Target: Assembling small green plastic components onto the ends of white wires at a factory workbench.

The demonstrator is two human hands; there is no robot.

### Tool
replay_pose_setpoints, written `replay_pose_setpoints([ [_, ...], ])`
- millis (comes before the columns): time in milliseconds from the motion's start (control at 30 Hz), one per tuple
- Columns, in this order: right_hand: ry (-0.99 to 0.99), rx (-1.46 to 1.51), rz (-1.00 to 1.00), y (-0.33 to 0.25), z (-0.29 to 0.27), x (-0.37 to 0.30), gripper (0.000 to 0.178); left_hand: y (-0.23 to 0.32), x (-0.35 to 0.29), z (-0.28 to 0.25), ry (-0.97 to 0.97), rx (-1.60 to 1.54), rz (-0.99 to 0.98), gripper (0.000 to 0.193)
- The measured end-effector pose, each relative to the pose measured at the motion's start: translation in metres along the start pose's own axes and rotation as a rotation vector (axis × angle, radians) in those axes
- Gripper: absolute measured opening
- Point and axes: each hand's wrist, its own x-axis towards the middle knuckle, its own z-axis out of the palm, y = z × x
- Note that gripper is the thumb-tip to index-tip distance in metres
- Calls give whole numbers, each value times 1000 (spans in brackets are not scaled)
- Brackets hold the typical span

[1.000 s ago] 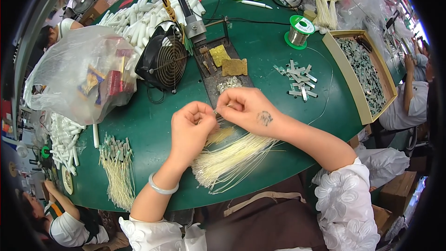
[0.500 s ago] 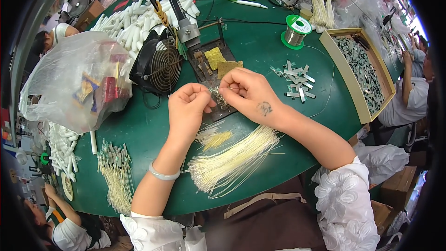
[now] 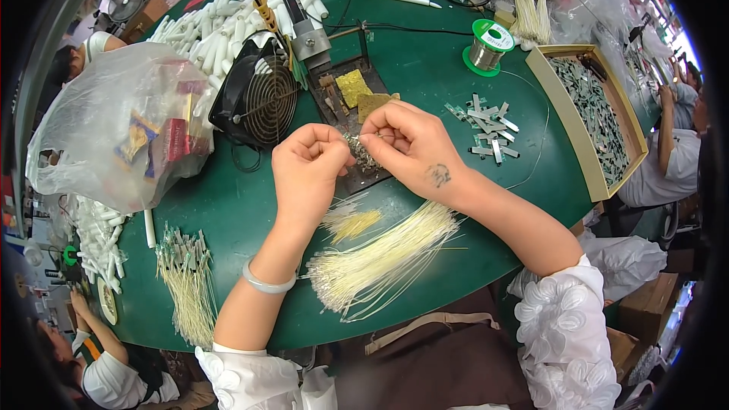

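My left hand (image 3: 310,175) and my right hand (image 3: 416,150) meet over the dark soldering stand (image 3: 328,112), fingertips nearly touching. Both are closed in a pinch. What they hold is too small and too covered to make out. Just beyond my fingers are a yellow sponge (image 3: 352,88) and a brown pad (image 3: 372,104) on the stand, with solder scraps (image 3: 367,161) between the hands. A clamped soldering iron (image 3: 305,44) slants above the stand. Below my wrists lies a large bundle of pale yellow wires (image 3: 383,258), beside a smaller pile of short wires (image 3: 351,224).
At left stand a black fan (image 3: 258,99), a plastic bag (image 3: 99,137), white tubes (image 3: 220,34) and wires joined to small boards (image 3: 184,281). At right are a solder spool (image 3: 488,47), loose small boards (image 3: 490,129) and a box of boards (image 3: 548,99). Co-workers sit on both sides.
Both hands stay pinched over the stand; the left fingertips have shifted slightly toward the right hand. The whole view has tilted a little.
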Motion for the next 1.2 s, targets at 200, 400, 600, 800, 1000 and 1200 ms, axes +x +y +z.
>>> replay_pose_setpoints([
  [200, 8, 79, 41, -5, -4, -3, 7, -2, -2, -4, 13, -28, -45, 5],
  [400, 39, 134, 125, -7, -14, -4, 6, -6, -3, -6, 9, -79, -114, 7],
  [600, 206, 57, 249, -26, -67, 10, 12, 14, -25, -23, 19, 78, -142, 9],
  [800, 93, -620, 312, 13, -109, 1, 15, 83, -95, -66, 75, 265, 28, 6],
  [1000, 8, -723, 208, 34, -103, 5, 17, 108, -163, -139, 415, 410, 37, 9],
  [1200, 61, -889, 252, 31, -95, 0, 13, 43, -135, -211, 609, 752, 97, 7],
])
